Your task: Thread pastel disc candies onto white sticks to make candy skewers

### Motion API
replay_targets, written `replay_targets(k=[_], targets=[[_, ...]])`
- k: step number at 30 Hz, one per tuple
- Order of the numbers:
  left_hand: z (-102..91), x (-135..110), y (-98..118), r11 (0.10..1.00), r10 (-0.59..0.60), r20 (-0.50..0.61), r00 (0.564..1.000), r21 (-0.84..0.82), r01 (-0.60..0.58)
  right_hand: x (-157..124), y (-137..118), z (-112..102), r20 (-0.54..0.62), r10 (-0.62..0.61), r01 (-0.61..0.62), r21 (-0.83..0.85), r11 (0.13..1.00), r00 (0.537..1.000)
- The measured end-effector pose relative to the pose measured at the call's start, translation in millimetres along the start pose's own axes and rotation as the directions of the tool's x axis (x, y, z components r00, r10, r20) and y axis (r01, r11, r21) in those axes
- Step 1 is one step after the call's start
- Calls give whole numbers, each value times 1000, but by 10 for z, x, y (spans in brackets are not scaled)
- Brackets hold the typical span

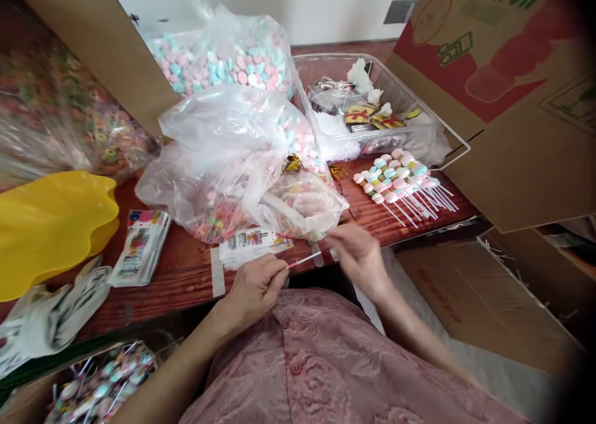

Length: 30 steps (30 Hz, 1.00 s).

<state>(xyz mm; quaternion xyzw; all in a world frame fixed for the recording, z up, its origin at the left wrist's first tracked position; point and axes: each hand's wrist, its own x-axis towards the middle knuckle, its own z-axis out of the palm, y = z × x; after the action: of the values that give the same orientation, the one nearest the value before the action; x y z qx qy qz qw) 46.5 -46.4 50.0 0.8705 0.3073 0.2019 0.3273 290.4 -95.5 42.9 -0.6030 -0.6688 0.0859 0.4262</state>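
Thumb and forefinger of your left hand [254, 287] pinch one end of a thin white-and-pink stick [302, 262], held level over the near edge of the red-brown wooden table [186, 269], just before the clear plastic bag of pastel sweets [298, 210]. Your right hand [358, 256], blurred, curls loosely at the stick's far end; you cannot tell whether it grips. Pastel marshmallow skewers [400, 179] lie further right.

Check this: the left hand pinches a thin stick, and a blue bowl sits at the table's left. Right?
Head view: the bowl is yellow, not blue. The left hand does pinch a thin stick, and the bowl sits at the table's left.
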Motion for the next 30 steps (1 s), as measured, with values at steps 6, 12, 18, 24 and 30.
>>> replay_targets(k=[6, 12, 18, 24, 30], targets=[[-66, 53, -43, 926, -201, -123, 972, -347, 147, 158, 987, -396, 36, 25, -16, -220, 975, 999], [-43, 24, -113, 915, -233, -193, 953, -375, 148, 216, 1218, -253, 170, 38, -7, -178, 984, 985], [-73, -5, -127, 933, -239, -209, 948, -321, 164, 211, 1263, -262, 200, 90, -55, -176, 983, 976], [-185, -17, -108, 947, -234, -291, 927, -284, 150, 237, 1327, -328, 144, 152, -140, -94, 986, 978], [-326, -87, -143, 972, -167, -366, 916, -216, 91, 333, 1300, -614, 197, 83, -74, -55, 996, 977]])
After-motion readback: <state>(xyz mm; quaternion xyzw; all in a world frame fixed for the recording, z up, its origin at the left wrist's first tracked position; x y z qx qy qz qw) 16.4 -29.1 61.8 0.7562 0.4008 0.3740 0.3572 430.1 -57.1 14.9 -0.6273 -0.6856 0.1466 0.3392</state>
